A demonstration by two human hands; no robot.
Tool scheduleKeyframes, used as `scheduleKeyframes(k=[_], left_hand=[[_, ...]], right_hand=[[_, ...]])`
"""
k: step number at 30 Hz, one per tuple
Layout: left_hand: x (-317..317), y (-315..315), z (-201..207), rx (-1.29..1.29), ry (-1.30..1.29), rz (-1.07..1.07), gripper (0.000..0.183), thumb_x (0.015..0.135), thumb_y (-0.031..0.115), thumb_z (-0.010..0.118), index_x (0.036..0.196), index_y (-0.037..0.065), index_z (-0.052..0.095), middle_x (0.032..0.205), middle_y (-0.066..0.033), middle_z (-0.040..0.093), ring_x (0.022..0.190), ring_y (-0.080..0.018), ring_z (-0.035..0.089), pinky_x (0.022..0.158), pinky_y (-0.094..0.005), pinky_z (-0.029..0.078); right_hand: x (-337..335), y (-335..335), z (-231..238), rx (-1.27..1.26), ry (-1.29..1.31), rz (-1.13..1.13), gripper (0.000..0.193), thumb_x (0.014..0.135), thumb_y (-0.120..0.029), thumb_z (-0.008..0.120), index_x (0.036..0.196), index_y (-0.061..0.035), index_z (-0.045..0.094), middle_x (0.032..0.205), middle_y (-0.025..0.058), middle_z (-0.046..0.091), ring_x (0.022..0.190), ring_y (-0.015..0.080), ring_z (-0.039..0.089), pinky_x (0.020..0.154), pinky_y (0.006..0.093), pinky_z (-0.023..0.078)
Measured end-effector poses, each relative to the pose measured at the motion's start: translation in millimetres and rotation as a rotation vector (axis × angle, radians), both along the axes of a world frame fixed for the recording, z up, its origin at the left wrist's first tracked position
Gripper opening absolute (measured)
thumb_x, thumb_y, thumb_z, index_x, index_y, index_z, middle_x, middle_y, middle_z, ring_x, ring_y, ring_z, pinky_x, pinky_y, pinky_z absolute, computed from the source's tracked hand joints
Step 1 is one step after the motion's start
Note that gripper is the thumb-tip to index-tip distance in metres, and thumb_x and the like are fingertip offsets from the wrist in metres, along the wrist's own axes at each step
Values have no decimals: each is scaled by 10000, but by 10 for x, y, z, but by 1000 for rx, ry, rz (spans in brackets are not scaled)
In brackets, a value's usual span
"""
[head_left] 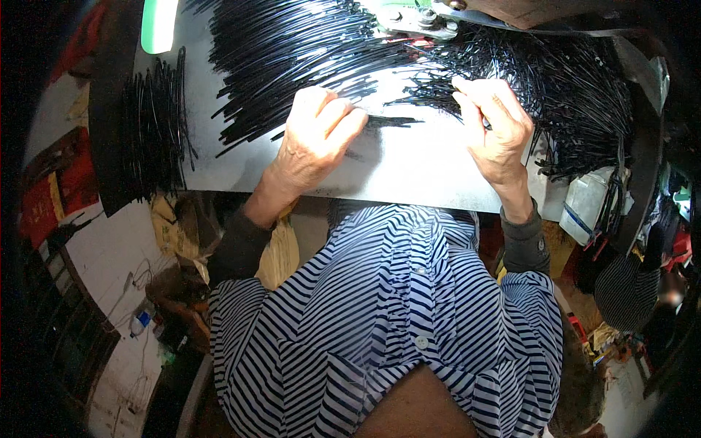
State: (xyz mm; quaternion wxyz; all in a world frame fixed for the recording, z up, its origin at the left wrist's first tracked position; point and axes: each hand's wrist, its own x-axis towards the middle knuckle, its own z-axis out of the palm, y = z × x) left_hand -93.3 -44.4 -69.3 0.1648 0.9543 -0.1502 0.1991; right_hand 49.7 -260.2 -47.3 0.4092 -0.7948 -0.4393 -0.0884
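Long rows of thin black wire-like strands (pixel 292 66) lie side by side across the white tabletop (pixel 416 168). My left hand (pixel 318 135) is closed at the near edge of these rows, its fingers curled, and whatever is in them is hidden. A few short black strand ends (pixel 394 122) show just right of its knuckles. My right hand (pixel 498 124) pinches thumb and fingers together at the near side of a tangled heap of black strands (pixel 569 87). Too little shows at its fingertips to tell what they hold.
A separate bundle of black strands (pixel 157 124) lies at the left end of the table. A metal tool or machine part with bolts (pixel 420 22) sits at the far side. At top left is a bright green-and-white lamp (pixel 158 28). A pale container (pixel 586 204) hangs by the right edge.
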Motion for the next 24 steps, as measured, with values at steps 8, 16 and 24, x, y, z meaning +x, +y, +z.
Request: scheduleKeyframes(k=[8, 16, 24], left_hand=[[-202, -20, 33, -84, -79, 265, 430, 606, 205, 778, 977, 42, 633, 974, -94, 579, 916, -278, 488, 796, -390, 402], [-146, -396, 116, -210, -61, 46, 297, 630, 115, 609, 915, 29, 621, 880, -95, 551, 833, -254, 517, 731, -380, 416], [-49, -604, 44, -187, 72, 121, 291, 645, 42, 593, 936, 58, 601, 876, -72, 542, 809, -254, 514, 719, -377, 416]], right_hand=[[-205, -118, 39, -183, 136, 142, 220, 732, 92, 611, 928, 2, 655, 803, 107, 618, 658, 181, 607, 567, 263, 476], [-251, -87, 13, -193, 175, 58, 185, 750, 31, 633, 930, -9, 648, 775, 88, 610, 615, 186, 597, 537, 274, 469], [-342, -284, -43, 121, 354, -120, 160, 780, 76, 590, 924, 12, 621, 799, 86, 634, 644, 112, 585, 542, 234, 472]])
